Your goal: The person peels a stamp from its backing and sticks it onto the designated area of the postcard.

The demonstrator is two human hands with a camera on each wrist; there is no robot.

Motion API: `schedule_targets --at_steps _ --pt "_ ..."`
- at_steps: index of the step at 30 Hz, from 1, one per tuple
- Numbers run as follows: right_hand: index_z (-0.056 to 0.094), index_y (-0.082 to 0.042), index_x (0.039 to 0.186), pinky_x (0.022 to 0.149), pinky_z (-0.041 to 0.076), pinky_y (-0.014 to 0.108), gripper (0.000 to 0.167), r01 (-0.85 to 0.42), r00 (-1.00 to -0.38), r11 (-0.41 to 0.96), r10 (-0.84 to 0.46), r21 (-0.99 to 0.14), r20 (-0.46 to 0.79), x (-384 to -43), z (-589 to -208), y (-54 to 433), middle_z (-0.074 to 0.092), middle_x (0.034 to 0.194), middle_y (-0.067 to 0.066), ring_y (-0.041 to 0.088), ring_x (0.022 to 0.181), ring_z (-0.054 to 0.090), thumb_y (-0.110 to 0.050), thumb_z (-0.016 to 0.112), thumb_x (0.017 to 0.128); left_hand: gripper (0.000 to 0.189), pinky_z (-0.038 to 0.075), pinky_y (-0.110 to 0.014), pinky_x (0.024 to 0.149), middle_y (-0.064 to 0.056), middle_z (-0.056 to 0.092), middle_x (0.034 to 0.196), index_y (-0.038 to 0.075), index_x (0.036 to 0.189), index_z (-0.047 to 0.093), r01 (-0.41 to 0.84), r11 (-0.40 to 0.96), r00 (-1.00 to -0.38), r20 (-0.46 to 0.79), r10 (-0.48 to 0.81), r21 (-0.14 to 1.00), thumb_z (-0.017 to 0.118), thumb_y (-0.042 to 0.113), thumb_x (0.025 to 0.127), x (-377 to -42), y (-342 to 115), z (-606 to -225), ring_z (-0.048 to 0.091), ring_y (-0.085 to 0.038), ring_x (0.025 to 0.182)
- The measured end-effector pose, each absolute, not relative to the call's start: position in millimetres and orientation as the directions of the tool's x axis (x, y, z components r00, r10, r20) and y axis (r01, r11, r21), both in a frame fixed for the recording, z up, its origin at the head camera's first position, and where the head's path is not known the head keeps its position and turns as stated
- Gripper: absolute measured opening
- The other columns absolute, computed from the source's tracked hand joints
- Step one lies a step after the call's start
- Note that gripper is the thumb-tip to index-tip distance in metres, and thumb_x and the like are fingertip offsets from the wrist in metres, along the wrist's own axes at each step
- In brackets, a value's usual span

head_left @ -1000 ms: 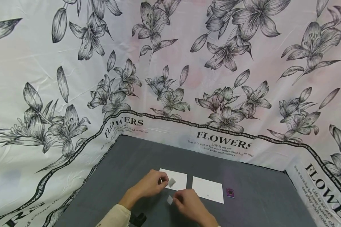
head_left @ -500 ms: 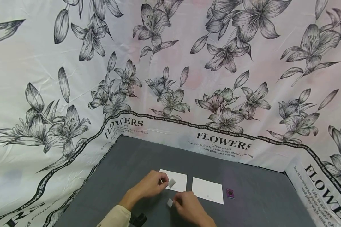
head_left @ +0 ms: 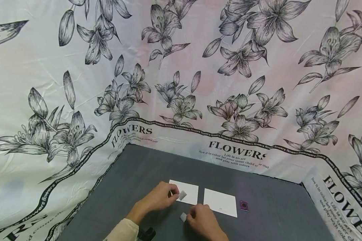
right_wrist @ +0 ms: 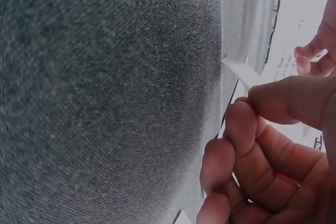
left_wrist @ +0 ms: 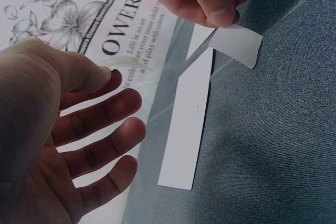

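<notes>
My left hand (head_left: 160,197) pinches a small, thin, whitish piece (head_left: 182,195) between thumb and forefinger; in the left wrist view this piece (left_wrist: 130,62) shows almost edge-on and looks translucent, while the other fingers are spread loosely. Nearer to me, my right hand (head_left: 203,221) pinches a second small white piece (head_left: 183,217), flat and four-sided, like paper or tape. In the right wrist view that piece (right_wrist: 242,72) juts out from the thumb and fingertip. Both pieces are held apart from each other. Beyond the hands lie a left white card (head_left: 189,190) and a right white card (head_left: 220,202).
A small purple square item (head_left: 244,205) with a dark round centre lies right of the cards. The grey cloth tabletop (head_left: 274,214) ends at a flower-printed curtain (head_left: 181,150) at the back and sides. A black object (head_left: 146,233) sits by the left wrist.
My right hand has shifted slightly right and toward me, and the piece it pinches has turned a little. The left hand has stayed nearly still.
</notes>
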State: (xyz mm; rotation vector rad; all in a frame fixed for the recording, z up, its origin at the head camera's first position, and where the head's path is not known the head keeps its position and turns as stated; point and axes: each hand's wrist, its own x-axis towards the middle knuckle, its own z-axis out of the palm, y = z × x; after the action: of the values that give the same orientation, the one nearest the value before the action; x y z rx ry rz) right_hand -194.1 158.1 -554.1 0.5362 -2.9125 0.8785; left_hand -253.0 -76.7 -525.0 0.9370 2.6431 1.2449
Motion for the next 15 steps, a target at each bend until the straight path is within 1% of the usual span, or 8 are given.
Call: schedule_targets --at_steps 4,9,15 --pt "0.070 -0.017 0.064 0.048 0.036 0.024 0.024 -0.307 -0.951 0.801 -0.274 -0.514 0.143 -193.0 -555.2 158.7 0.053 0.055 -0.015 0.000 0.051 0.041 -0.011 0.078 0.085 0.009 0.049 -0.022 0.065 0.012 0.067 0.082 0.009 0.098 0.078 0.507 0.483 -0.805 0.193 0.560 0.714 0.072 0.013 0.104 -252.9 -76.5 -525.0 0.060 0.000 0.073" --pt "0.068 -0.018 0.061 0.048 0.037 0.024 0.028 -0.275 -0.961 0.811 -0.250 -0.516 0.120 -192.6 -555.8 159.0 0.052 0.054 -0.014 0.002 0.051 0.041 -0.015 0.081 0.086 0.009 0.049 -0.022 0.065 0.012 0.068 0.082 0.010 0.097 0.078 0.511 0.484 -0.805 0.199 0.559 0.710 0.072 0.013 0.103 -252.9 -76.0 -525.3 0.060 0.000 0.072" --pt "0.073 -0.015 0.066 0.050 0.039 0.025 0.022 -0.295 -0.955 0.813 -0.257 -0.502 0.145 -193.6 -554.6 160.2 0.059 0.056 -0.012 0.001 0.053 0.044 -0.015 0.082 0.086 0.009 0.049 -0.022 0.064 0.011 0.068 0.083 0.011 0.096 0.077 0.507 0.482 -0.807 0.198 0.556 0.715 0.073 0.013 0.103 -252.7 -75.5 -525.7 0.059 0.000 0.072"
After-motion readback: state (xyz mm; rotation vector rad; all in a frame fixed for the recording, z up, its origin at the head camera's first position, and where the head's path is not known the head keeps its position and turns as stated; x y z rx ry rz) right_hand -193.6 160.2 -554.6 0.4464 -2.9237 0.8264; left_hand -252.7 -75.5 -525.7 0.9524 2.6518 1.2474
